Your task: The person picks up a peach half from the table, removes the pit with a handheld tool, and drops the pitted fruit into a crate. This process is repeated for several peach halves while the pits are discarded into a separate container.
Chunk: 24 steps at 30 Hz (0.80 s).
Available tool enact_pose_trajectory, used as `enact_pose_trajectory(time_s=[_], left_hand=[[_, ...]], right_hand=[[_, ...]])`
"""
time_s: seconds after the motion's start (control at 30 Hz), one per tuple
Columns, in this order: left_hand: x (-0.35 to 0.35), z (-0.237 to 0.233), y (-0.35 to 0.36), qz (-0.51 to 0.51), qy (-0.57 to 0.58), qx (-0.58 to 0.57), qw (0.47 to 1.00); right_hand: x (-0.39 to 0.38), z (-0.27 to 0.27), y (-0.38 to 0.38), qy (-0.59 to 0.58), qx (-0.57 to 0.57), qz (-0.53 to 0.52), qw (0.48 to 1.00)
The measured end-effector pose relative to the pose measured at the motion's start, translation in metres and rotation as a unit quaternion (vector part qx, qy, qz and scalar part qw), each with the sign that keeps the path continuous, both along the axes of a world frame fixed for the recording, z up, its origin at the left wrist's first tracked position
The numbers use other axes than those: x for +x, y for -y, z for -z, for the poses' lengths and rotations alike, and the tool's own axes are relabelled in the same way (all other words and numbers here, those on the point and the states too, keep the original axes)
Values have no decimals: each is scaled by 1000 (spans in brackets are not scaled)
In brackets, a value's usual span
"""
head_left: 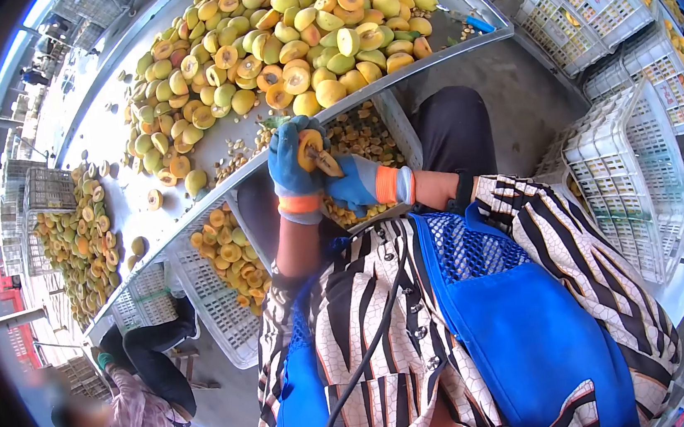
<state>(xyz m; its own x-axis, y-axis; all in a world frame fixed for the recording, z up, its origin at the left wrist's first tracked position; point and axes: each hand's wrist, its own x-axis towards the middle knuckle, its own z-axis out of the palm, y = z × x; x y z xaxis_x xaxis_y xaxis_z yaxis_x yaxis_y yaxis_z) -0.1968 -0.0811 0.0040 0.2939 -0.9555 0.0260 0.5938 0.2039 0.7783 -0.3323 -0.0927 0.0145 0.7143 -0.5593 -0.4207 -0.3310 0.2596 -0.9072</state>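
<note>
In the head view, my left hand, in a blue glove with an orange cuff, is closed around a yellow fruit half that looks like apricot or peach. My right hand, gloved alike, comes in from the right, its fingers closed on a second fruit piece against the first. Both hands meet over the near edge of the metal table. Below them sits a crate of small brown-yellow pieces. Beyond lies a large heap of whole and halved fruit.
A blue-handled tool rests at the table's right corner. White plastic crates are stacked on the right. A crate with fruit halves stands left of my legs. Another person sits at lower left, near a second fruit pile.
</note>
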Motion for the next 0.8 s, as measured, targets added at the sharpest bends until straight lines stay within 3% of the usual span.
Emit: enact_pose_trajectory(time_s=[0.07, 0.1, 0.13, 0.17, 0.2, 0.23, 0.3, 0.33, 0.37, 0.4, 0.43, 0.47, 0.57, 0.63, 0.67, 0.77, 0.8], left_hand=[[3, -11, -2, 56, 43, -24, 997], [9, -10, -1, 41, 247, -36, 968], [16, -11, 1, 43, 248, -36, 967], [23, -13, 4, 63, 333, -23, 940], [27, -13, 5, 82, 415, -9, 906], [22, -17, 3, 83, 417, -6, 905], [3, -28, 0, -12, 459, -57, 887], [-2, -27, 2, -9, 459, -60, 887], [-6, -25, 1, -9, 282, 25, 959], [-9, -22, 1, -9, 95, 108, 990], [-15, -14, 3, -62, 178, 52, 981], [-14, -9, 1, -61, 178, 55, 981], [-7, -2, 6, -15, 81, 105, 991], [-4, 3, 6, 1, 63, 93, 994], [-3, 6, 5, 1, 63, 96, 993], [5, 25, 4, 47, 17, 69, 996], [9, 42, 5, 26, 116, 61, 991]], right_hand=[[-1, 3, 1, 2, 59, -15, 998], [-3, 4, 0, 2, -59, 20, 998], [-4, 5, -1, 1, -176, 57, 983], [-1, 15, 1, 3, -177, 58, 983], [3, 31, 4, 31, -304, 91, 948], [7, 41, 2, 59, -422, 120, 897], [12, 37, -3, 9, -392, 95, 915], [11, 33, -2, -44, -366, 68, 927], [8, 29, -4, -46, -365, 70, 927], [6, 25, -5, -26, -351, 90, 932], [5, 23, -8, -7, -334, 108, 936], [4, 26, -10, -8, -331, 109, 937], [0, 13, 3, -24, -359, 38, 932], [-6, -14, 6, -91, -68, -61, 992], [-5, -8, 6, -91, -65, -62, 992], [0, 38, 5, -70, -381, 18, 922], [-1, 54, 6, -72, -379, 20, 922]])
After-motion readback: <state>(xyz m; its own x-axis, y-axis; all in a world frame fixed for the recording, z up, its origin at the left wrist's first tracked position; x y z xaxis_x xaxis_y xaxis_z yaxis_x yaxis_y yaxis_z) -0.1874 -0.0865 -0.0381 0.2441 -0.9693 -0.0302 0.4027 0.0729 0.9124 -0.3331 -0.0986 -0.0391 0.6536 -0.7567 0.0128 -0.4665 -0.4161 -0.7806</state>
